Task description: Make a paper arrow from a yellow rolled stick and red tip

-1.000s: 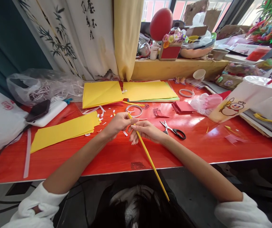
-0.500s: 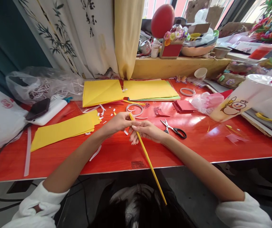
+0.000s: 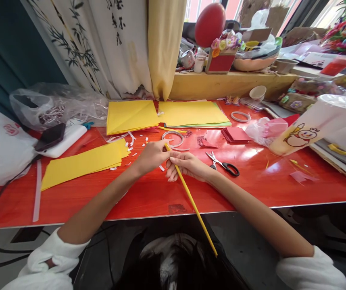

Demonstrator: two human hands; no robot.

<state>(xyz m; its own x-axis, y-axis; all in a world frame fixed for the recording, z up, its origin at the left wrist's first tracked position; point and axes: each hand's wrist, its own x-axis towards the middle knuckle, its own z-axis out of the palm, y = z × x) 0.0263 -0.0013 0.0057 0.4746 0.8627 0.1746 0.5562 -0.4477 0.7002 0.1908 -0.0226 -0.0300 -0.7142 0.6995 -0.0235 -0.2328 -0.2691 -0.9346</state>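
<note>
1. Look first at the thin yellow stick point(image 3: 190, 198): straight, slender, set on a long diagonal from upper left to lower right.
2. Points with its upper end away from the body, up and a little left, toward the white ring point(image 3: 182, 141) on the red table point(image 3: 236, 193).
3. Slopes with its lower end back toward the body, out past the near table edge; hard to tell how high in the air.
4. Pinched near the upper end by the left hand point(image 3: 152, 156), closed on it with thumb and finger, only a short tip showing.
5. Gripped just below that by the right hand point(image 3: 188, 164), thumb laid along it, remaining fingers loosely curled beneath.
6. Free along most of its length, below both hands, and left of the scissors point(image 3: 221, 163).
7. Compared with half a second ago, swung slightly rightward at the lower end; hardly altered in the grip.
8. Now mostly hidden behind the left forearm point(image 3: 103, 202): a white strip point(image 3: 122, 196), plainly in sight half a second ago.
</note>
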